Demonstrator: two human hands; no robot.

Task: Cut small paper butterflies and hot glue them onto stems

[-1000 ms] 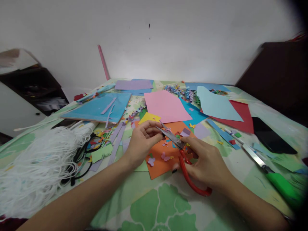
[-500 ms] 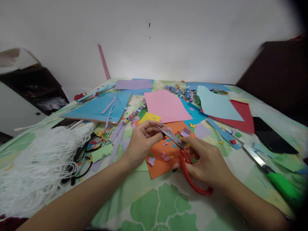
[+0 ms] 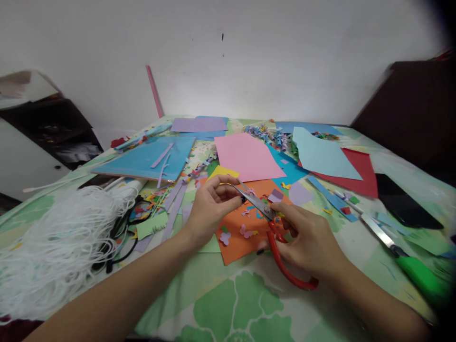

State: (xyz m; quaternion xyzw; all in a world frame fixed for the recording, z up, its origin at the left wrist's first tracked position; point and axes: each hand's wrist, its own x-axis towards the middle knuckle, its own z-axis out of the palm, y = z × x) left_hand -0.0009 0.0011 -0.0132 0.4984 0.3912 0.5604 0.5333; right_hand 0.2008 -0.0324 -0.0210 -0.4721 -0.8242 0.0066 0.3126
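Observation:
My right hand (image 3: 306,235) is closed round the red handles of a pair of scissors (image 3: 280,251), whose metal blades point up and left. The blade tips reach the fingers of my left hand (image 3: 213,206), which are curled in a pinch. Whatever lies between those fingertips is too small or hidden to make out. Beneath both hands is an orange sheet of paper (image 3: 233,254) strewn with small cut-outs, among them a lilac flower (image 3: 225,238) and a pink butterfly (image 3: 245,232). A yellow paper piece (image 3: 224,172) sits just behind my left fingers.
White string (image 3: 60,247) lies heaped at the left, beside black-framed glasses (image 3: 123,251). Pink paper (image 3: 249,159) and a blue pack of paper (image 3: 142,159) lie farther back. At the right are a green-handled knife (image 3: 420,275) and a black phone (image 3: 406,202).
The scissors' handles and my right hand have shifted very slightly right and down. My left hand keeps its pinch, and the whole view has drifted a few pixels.

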